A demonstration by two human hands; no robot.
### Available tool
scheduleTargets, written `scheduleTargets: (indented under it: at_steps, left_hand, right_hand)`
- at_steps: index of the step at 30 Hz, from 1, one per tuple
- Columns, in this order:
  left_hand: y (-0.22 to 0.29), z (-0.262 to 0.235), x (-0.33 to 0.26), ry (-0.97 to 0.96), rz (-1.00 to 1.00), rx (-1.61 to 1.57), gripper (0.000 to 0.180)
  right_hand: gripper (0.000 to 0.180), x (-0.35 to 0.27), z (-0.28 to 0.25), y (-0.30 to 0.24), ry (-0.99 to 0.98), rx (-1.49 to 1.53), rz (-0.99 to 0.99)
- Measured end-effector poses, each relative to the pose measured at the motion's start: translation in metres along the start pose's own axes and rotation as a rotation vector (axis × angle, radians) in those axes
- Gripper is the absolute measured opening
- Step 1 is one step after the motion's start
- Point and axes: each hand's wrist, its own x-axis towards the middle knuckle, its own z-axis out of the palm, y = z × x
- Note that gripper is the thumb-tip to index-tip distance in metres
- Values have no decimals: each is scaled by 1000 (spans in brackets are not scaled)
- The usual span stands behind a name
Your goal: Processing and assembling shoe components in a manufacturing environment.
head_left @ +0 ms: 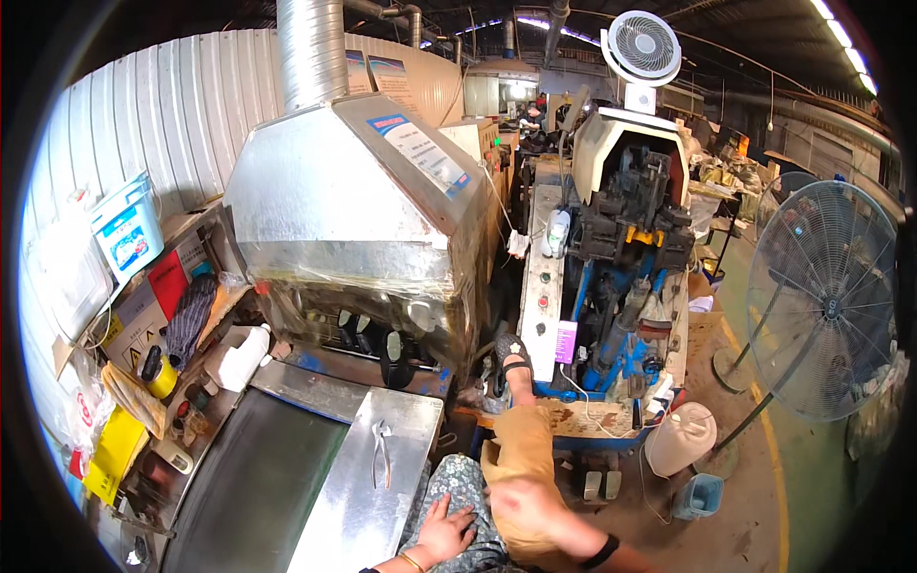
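My left hand [445, 531] lies on the grey-green floral cloth [457, 482] over my lap, fingers spread, holding nothing. My right hand [521, 504] is over the tan trouser leg [521, 444]; motion blurs it and its fingers cannot be made out. A black band circles that wrist. The tan leg stretches forward, ending in a foot in a dark strapped shoe [513, 351] beside the machine. Left of my lap, a pair of pliers [381, 454] rests on a bare metal plate [325, 525], apart from my left hand.
A dark conveyor belt [258, 477] leads to a metal hooded oven [334, 191] with dark shoes [394, 358] at its opening. Ahead right stands a machine [621, 296] with blue parts. A large floor fan [826, 301], white jug [681, 437] and blue bin [698, 497] stand right. Cluttered shelves [215, 396] line the left.
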Motion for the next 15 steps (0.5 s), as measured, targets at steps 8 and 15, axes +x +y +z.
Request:
scheduleTargets:
  at_steps: [8,15]
  left_hand:
    - [4,-12,-19,147,-15,-179,34]
    - [20,-26,-31,161,-91,-218,30]
  right_hand:
    - [65,1,-141,161,375,-893,799]
    - [73,7,-149,215,591,-837,1041]
